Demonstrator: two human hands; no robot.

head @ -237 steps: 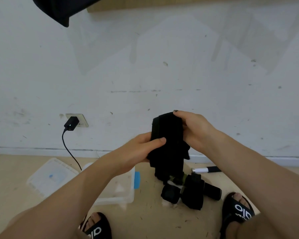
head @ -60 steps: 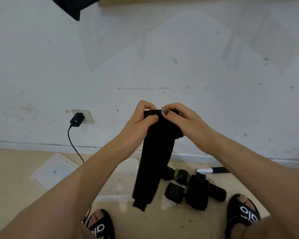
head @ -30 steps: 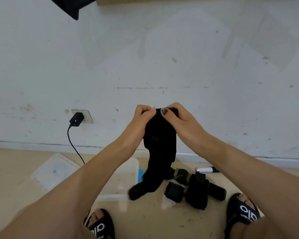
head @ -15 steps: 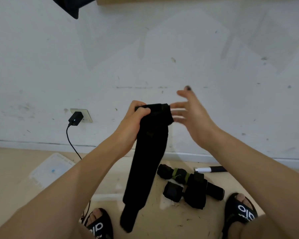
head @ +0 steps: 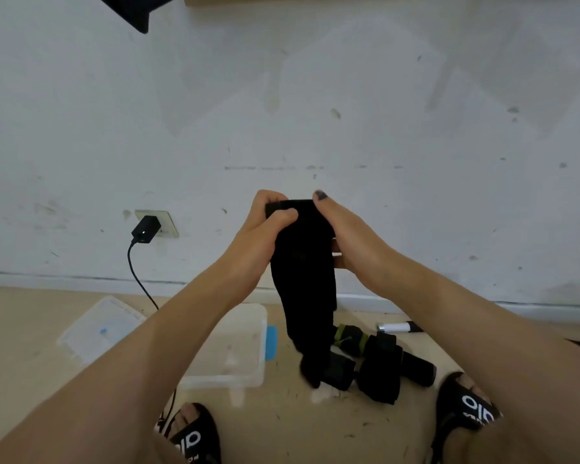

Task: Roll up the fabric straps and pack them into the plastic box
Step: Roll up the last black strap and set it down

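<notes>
Strap [head: 303,279], black fabric, held up before the wall, its top end clamped in both hands and its tail hanging below them. The right hand [head: 352,239], open and clear of the strap half a second earlier, has closed back on it opposite the left hand [head: 262,236]; rolling can resume. Box [head: 230,349] and rolled straps [head: 379,366] lie on the floor beneath the hands.

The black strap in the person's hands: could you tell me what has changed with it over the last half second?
The right hand, open and off the strap half a second ago, has closed back onto the top of the black strap beside the left hand. The hanging tail now reaches less far down. The left hand's grip, the plastic box and the rolled straps on the floor are unchanged.
</notes>
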